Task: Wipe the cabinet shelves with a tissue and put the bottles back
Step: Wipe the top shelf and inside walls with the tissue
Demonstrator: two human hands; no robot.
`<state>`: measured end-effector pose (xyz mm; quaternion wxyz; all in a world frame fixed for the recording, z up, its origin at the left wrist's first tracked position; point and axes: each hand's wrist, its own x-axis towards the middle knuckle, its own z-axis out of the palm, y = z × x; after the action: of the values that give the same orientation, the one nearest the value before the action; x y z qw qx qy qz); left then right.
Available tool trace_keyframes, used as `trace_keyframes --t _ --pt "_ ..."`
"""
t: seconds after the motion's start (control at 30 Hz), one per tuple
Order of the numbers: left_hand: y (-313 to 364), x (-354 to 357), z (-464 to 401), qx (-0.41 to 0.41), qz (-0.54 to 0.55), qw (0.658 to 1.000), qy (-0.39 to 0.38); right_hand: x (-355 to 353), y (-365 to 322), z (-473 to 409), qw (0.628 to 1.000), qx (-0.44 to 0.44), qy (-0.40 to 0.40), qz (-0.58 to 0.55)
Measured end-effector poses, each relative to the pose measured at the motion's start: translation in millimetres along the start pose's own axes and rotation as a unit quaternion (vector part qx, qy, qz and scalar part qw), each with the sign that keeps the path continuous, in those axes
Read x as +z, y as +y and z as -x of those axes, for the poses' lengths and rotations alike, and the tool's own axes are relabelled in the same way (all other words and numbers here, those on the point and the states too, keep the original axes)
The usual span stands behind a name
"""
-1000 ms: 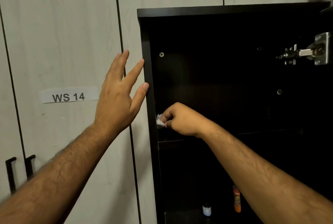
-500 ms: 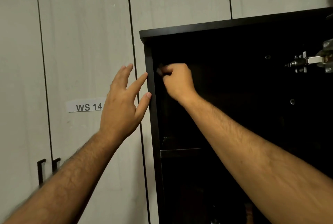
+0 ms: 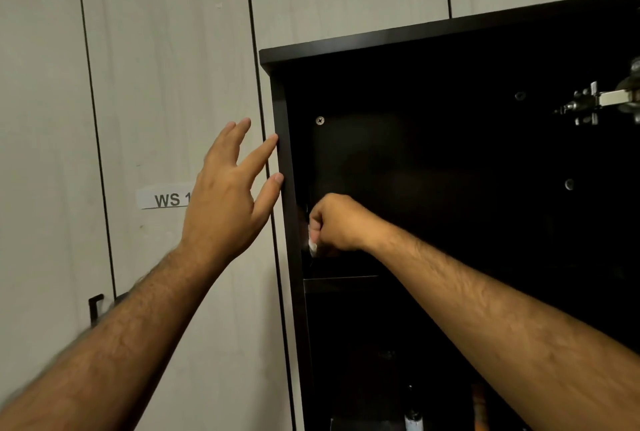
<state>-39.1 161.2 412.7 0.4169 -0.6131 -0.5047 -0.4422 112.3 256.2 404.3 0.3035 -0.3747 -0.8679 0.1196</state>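
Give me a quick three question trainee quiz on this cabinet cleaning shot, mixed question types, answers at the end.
1. True or false: the left hand grips the tissue.
2. Which hand is inside the cabinet? A) left B) right C) both
3. Fill in: the left fingertips touch the cabinet's front ____ edge.

Key: 1. False; the right hand holds it, near the inner left wall just above the shelf. 2. B. 3. Left.
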Motion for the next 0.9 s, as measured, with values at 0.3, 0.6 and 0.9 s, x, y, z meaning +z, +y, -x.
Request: trace_keyframes --t 0.3,0.6,0.9 --pt "-2.4 2.7 1.7 0.005 -0.003 1.0 -0.006 -57.6 -34.0 -32.5 0.924 -0.045 0.268 -0.269" --pt "-5.1 -1.1 2.2 0.012 -0.021 0.999 -0.021 -51.1 -60.5 -38.2 0.826 -0.123 0.318 -0.448" --pt "-4.8 -0.4 1.0 0.005 -0.021 0.999 -0.031 -63.5 -61.3 -30.3 0.837 -0.214 0.341 -0.372"
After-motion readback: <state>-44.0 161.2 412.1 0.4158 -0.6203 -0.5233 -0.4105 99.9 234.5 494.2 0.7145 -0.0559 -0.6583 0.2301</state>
